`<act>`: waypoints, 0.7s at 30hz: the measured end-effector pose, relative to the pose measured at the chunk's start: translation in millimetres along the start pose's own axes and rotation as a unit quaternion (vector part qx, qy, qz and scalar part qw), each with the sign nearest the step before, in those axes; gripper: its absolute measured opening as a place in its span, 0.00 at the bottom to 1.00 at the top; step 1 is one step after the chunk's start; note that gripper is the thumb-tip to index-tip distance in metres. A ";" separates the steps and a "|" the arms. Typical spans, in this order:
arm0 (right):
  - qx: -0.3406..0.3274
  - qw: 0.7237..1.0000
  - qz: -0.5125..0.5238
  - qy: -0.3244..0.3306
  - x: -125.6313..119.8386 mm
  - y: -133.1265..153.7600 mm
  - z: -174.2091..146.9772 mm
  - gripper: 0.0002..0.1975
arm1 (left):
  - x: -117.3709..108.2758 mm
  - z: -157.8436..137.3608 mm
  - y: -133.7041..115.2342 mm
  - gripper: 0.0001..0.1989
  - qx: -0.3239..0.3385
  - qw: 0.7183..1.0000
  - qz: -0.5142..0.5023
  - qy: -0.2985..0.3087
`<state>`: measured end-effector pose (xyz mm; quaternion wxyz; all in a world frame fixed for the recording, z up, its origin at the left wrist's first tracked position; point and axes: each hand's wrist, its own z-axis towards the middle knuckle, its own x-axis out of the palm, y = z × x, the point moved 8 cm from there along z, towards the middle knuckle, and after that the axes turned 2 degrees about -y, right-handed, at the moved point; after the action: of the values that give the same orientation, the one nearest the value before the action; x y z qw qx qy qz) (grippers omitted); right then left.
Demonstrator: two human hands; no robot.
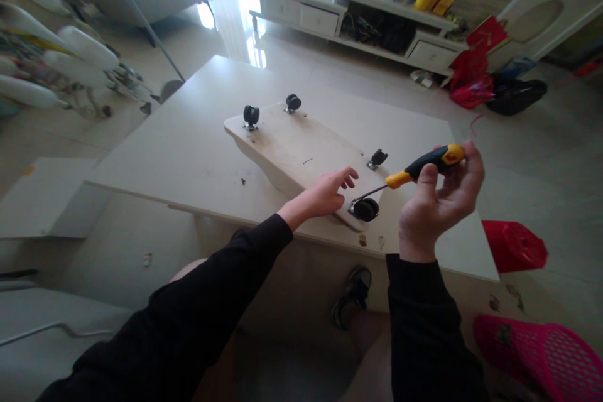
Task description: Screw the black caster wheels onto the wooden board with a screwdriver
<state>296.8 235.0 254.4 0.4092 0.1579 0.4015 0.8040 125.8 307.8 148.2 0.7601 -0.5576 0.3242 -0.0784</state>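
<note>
A pale board with curved sides (301, 144) lies on the white table, with black caster wheels standing up near its corners. My right hand (440, 201) grips a yellow and black screwdriver (426, 163) by its handle. The shaft slants down to the left, and its tip reaches the mounting plate of the nearest caster (365, 208). My left hand (325, 193) rests over the board's near edge, just left of that caster, fingers apart and a little bent, holding nothing visible. Beyond it stands another caster (378, 158). Two more casters, one of them the far left caster (251, 115), stand at the far end.
The white table (155, 138) carries the board. Under its right end is a red container (516, 246), with a pink mesh basket (551, 352) nearer me. A low white cabinet (301, 12) runs along the back. Red and black bags (516, 97) lie on the floor at right.
</note>
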 end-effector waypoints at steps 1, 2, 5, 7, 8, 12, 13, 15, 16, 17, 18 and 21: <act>0.000 1.000 -0.007 0.001 0.8 -0.5 0.6 0.28 | -0.6 -0.3 -1.0 0.33 -0.001 1.000 0.002 -0.002; 0.001 1.000 -0.013 -0.001 1.4 -0.9 1.2 0.28 | -1.0 -0.7 -2.1 0.32 -0.002 1.000 0.005 -0.002; -0.002 1.000 -0.015 -0.013 2.7 -0.2 2.5 0.29 | -1.7 -2.1 -5.0 0.32 -0.005 1.000 0.024 0.001; -0.010 1.000 -0.010 -0.014 4.7 1.3 2.8 0.28 | -2.3 -3.0 -6.7 0.32 -0.004 0.999 0.034 0.004; -0.014 1.000 -0.007 -0.012 5.7 1.9 2.9 0.27 | -2.8 -3.3 -7.3 0.32 -0.004 0.999 0.037 0.004; -0.026 1.000 -0.009 -0.005 8.5 2.2 3.6 0.26 | -5.6 -3.1 -8.4 0.31 -0.005 0.999 0.049 0.002; -0.027 1.000 -0.012 -0.006 8.7 1.9 3.9 0.26 | -6.1 -2.9 -8.5 0.31 -0.006 0.999 0.051 0.003; -0.029 0.999 -0.014 -0.011 8.8 2.0 4.5 0.26 | -6.8 -2.5 -8.9 0.31 -0.007 0.999 0.052 0.005; -0.029 0.999 -0.011 -0.013 8.8 2.2 4.8 0.25 | -7.2 -2.4 -9.2 0.31 -0.006 0.999 0.053 0.005; -0.028 0.999 -0.007 -0.014 9.0 2.0 5.0 0.25 | -7.6 -2.5 -9.5 0.31 -0.005 0.999 0.054 0.004; -0.027 1.000 -0.004 -0.013 9.3 1.6 5.3 0.26 | -7.9 -2.6 -9.8 0.31 -0.004 0.998 0.056 0.004; -0.020 1.000 -0.002 -0.008 9.8 -2.3 6.3 0.28 | -8.1 -3.5 -9.6 0.30 -0.008 0.998 0.059 0.004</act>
<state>295.7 246.7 255.9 0.4171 0.1551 0.3827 0.8097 119.8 305.4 159.5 0.7579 -0.5430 0.3602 -0.0328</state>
